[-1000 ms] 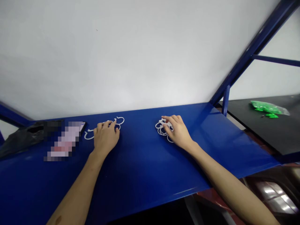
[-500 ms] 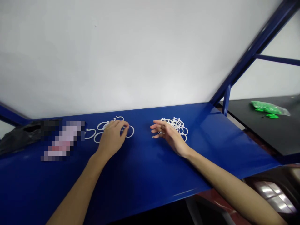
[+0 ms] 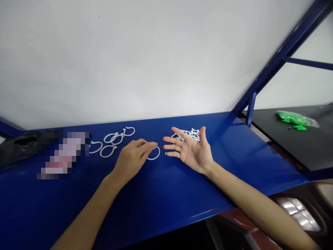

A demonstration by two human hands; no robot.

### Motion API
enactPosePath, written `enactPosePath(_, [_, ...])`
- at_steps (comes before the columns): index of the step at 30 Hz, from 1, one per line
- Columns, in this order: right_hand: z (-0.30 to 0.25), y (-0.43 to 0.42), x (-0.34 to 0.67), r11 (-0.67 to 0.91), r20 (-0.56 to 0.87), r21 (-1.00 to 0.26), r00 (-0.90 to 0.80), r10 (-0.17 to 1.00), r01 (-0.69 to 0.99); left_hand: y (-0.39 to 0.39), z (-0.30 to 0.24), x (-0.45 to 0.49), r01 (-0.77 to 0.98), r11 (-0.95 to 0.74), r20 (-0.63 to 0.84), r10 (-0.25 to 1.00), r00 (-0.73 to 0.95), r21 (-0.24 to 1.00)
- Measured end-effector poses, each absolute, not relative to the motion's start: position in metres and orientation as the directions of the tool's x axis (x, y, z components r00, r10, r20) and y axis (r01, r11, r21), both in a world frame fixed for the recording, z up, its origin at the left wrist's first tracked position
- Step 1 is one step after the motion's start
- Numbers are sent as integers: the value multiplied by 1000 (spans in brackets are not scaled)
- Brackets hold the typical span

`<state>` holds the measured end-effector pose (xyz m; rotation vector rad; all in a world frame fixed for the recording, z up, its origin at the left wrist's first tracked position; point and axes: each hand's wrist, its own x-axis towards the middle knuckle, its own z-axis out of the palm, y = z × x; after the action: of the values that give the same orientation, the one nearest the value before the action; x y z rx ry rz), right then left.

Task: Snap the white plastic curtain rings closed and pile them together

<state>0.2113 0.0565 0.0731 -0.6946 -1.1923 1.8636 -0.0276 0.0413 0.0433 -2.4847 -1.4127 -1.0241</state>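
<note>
My left hand (image 3: 133, 157) pinches a white open ring with knobbed ends, which looks like a shower curtain ring (image 3: 159, 152), between thumb and fingers over the blue table (image 3: 161, 194). Its knobbed ends are hidden by the fingers. To the left of that hand, several loose white rings (image 3: 114, 139) lie on the table, some overlapping. My right hand (image 3: 194, 152) is palm up with the fingers spread, holding nothing. It partly covers a heap of white rings (image 3: 194, 133) just behind it.
At the left lie a black plastic bag (image 3: 15, 151) and a blurred-out pinkish item (image 3: 65, 151). A pale wall (image 3: 156, 62) rises behind the table, with a slanted blue metal frame (image 3: 270, 59) at the right. Beyond it, a black table (image 3: 293, 146) carries a clear bag of green pieces (image 3: 293, 118).
My left hand has moved right and toward me with one ring, away from the loose rings. My right hand has turned palm up and spread its fingers.
</note>
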Motion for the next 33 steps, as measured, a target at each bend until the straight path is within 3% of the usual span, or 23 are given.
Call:
enactPosePath(8, [65,58,214,-237,4,-891,-529,849,-388,37,49,-19,769,-568,628,721,293,294])
enactPosePath(17, [47,59,211,-2,130,-967,-501,856,-255,37,45,-20,738,-606,597,721,353,296])
enactPosePath(24, [52,57,211,159,211,-977,-529,822,-143,34,51,-14,728,-559,557,777,294,397])
enactPosePath(33, [43,59,206,44,114,-986,-460,881,-159,33,50,-14,724,-544,521,801,295,424])
